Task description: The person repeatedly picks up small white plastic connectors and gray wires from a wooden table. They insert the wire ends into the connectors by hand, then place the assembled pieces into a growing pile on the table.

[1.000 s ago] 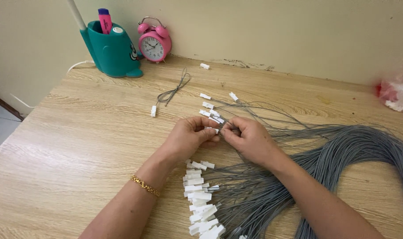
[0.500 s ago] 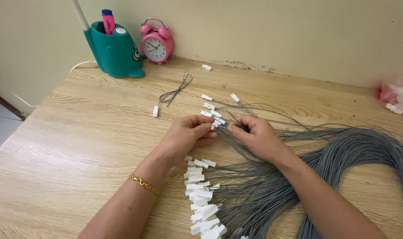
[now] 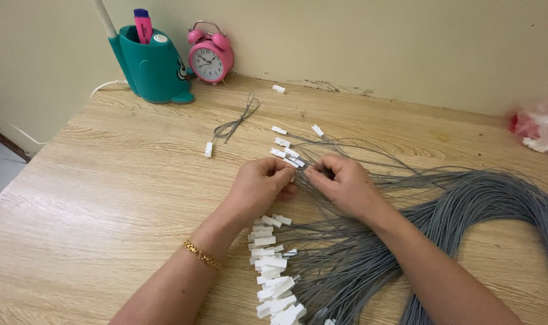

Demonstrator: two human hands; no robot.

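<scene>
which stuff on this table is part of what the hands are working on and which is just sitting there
In hand:
- left hand and right hand, pinching thin grey wires
- big grey wire bundle
- white connectors on the wire ends
- loose white connectors

Lying about:
- pink alarm clock
- teal pen holder
- pink highlighter
- pink and white bag

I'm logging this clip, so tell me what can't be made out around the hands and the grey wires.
- Head view: what the left hand and right hand pinch; fingers hide it.
- Grey wire bundle: its far end leaves the right edge.
- White connectors: lowest ones cut off by the bottom edge.
- Pink alarm clock: dial too small to read.
</scene>
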